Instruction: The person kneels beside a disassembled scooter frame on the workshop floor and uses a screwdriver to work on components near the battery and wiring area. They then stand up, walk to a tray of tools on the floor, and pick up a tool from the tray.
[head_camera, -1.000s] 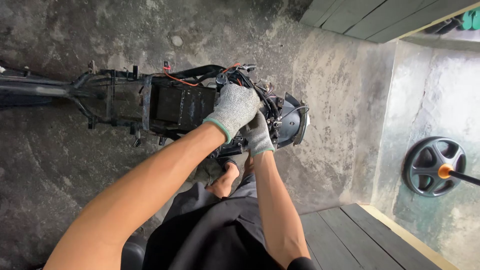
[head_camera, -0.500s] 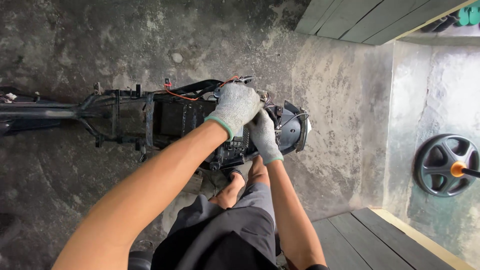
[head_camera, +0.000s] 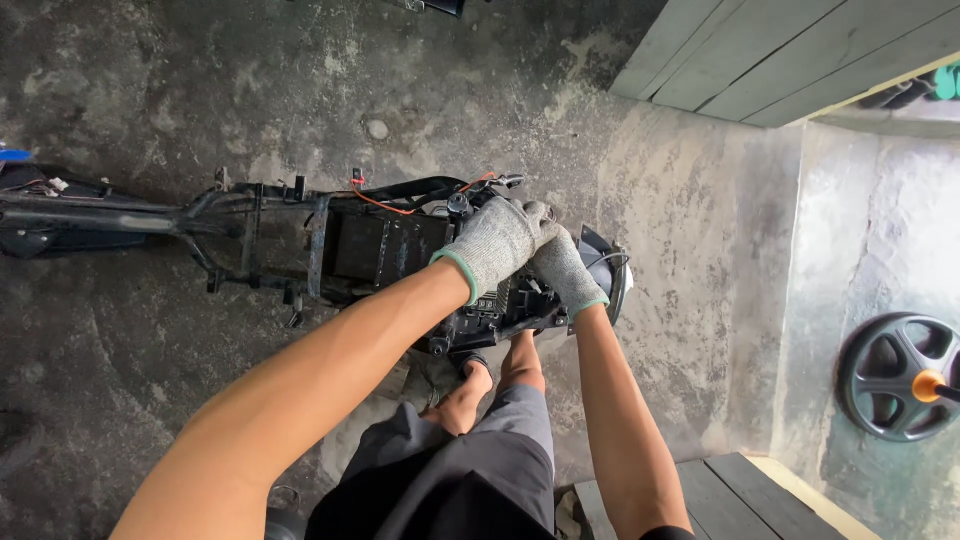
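A stripped black scooter frame (head_camera: 250, 215) lies across the concrete floor, with a black box-like compartment (head_camera: 375, 245) and red wires (head_camera: 385, 205) in its middle. Both my hands wear grey knit gloves and meet at the frame's right end. My left hand (head_camera: 495, 245) is curled over a dark part on top of the frame. Just beside and partly under it, my right hand (head_camera: 562, 265) grips the same spot. What lies under the fingers is hidden. My bare foot (head_camera: 465, 395) rests on the floor below the frame.
A black wheel (head_camera: 895, 375) with an orange-tipped rod lies on the floor at the right. Grey wooden boards (head_camera: 760, 60) run along the upper right, and more boards (head_camera: 740, 490) sit at the lower right. A raised concrete ledge (head_camera: 790, 300) separates the two floor areas.
My hands stay on the same spot of the frame; the right hand has drawn closer against the left. The view has shifted slightly, so more of the frame's left end shows.
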